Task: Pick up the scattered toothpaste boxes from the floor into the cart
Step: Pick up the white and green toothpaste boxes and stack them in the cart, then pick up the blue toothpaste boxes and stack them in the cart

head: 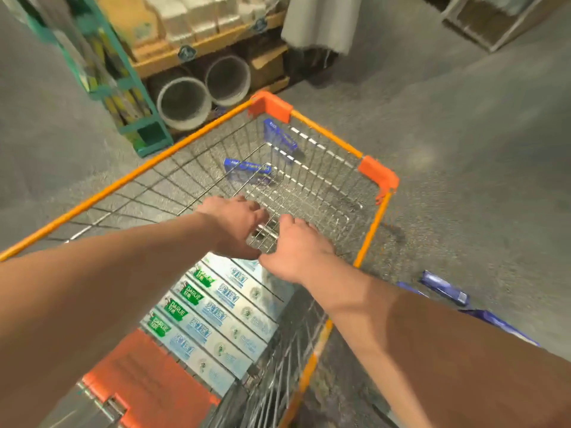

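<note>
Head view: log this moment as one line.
left hand open | right hand open | both over cart | white boxes inside | blue boxes on floor

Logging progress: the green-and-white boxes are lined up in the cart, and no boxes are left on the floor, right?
Not quite: the head view shows blue boxes lying on the floor beside the right side of the cart. The green-and-white boxes are lined up in the cart, as you said.
</note>
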Demonstrator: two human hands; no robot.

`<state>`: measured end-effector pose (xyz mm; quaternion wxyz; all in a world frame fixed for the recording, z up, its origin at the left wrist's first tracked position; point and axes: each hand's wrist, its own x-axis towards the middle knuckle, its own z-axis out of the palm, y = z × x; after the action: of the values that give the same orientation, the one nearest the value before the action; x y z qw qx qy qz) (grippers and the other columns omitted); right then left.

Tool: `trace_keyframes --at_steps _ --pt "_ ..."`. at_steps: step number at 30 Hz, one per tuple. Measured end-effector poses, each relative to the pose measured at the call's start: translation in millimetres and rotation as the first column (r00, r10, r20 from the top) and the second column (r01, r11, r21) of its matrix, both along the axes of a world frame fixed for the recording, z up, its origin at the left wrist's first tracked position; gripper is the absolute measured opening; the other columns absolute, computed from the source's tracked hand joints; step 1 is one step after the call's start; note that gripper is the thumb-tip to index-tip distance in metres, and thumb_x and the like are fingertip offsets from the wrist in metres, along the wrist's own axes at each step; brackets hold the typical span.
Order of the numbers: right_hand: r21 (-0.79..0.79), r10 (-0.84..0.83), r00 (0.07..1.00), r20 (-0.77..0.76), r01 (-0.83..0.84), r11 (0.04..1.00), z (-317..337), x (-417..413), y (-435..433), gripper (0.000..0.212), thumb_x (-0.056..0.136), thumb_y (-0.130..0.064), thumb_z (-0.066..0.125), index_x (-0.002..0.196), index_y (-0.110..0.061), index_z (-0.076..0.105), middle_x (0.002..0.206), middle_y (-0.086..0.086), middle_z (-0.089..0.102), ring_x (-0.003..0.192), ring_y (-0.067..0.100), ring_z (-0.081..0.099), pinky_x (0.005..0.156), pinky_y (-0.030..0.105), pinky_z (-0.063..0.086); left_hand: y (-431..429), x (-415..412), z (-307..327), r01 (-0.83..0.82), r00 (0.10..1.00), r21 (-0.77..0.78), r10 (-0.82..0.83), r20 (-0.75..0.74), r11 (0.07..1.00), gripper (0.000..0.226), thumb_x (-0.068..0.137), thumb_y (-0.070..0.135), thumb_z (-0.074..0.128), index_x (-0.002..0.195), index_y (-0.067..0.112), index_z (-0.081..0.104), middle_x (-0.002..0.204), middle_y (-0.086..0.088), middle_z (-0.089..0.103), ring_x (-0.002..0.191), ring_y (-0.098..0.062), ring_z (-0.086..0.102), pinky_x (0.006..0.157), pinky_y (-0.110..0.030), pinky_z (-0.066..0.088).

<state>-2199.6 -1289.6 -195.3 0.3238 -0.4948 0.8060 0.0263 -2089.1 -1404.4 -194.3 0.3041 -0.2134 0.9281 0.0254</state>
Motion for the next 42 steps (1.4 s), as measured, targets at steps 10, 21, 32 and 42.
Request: trace_keyframes --at_steps 10,21,32,42 --pt "-0.330 -0.031 0.996 -0.085 0.001 0.944 152.1 -62.4 157.0 0.078 0.081 -0.058 0.070 0.145 -0.022 0.043 0.138 0.010 0.056 0.127 0.034 0.055 0.102 0.047 0.050 125.6 -27.9 172.7 -0.041 0.969 -0.122 0.010 -0.246 0.992 0.075 0.090 0.068 0.052 0.153 0.031 0.034 0.148 0.003 0.050 0.125 -0.026 0.059 0.088 -0.035 0.052" --pt "-0.448 -0.260 0.955 -0.144 0.172 0.877 242.8 -143.1 459.1 0.103 0.061 -0.079 0.044 0.148 -0.025 0.045 0.142 0.010 0.058 0.128 0.032 0.056 0.105 0.048 0.047 398.4 -115.0 254.8 0.165 0.914 -0.003 -0.154 -0.376 0.986 0.083 0.085 0.066 0.051 0.151 0.018 0.039 0.145 -0.011 0.053 0.124 -0.033 0.058 0.102 -0.040 0.046" --pt "-0.287 -0.597 0.797 -0.089 0.554 0.782 185.4 -195.2 688.1 0.083 0.091 -0.048 0.069 0.157 -0.013 0.034 0.154 0.012 0.047 0.140 0.026 0.045 0.111 0.034 0.036 563.4 -245.1 164.9 0.495 0.838 0.129 -0.432 -0.334 0.860 0.074 0.093 0.051 0.062 0.152 0.015 0.036 0.144 -0.014 0.053 0.124 -0.034 0.056 0.096 -0.040 0.049" --pt "-0.183 -0.658 0.753 0.012 0.649 0.739 15.4 -228.8 778.2 0.079 0.089 -0.045 0.071 0.153 -0.012 0.040 0.143 0.016 0.057 0.131 0.032 0.054 0.101 0.037 0.045 663.5 -290.2 2.5 0.545 0.834 0.229 -0.495 -0.242 0.807 0.071 0.089 0.057 0.059 0.143 0.013 0.045 0.134 -0.017 0.058 0.115 -0.038 0.059 0.090 -0.042 0.051"
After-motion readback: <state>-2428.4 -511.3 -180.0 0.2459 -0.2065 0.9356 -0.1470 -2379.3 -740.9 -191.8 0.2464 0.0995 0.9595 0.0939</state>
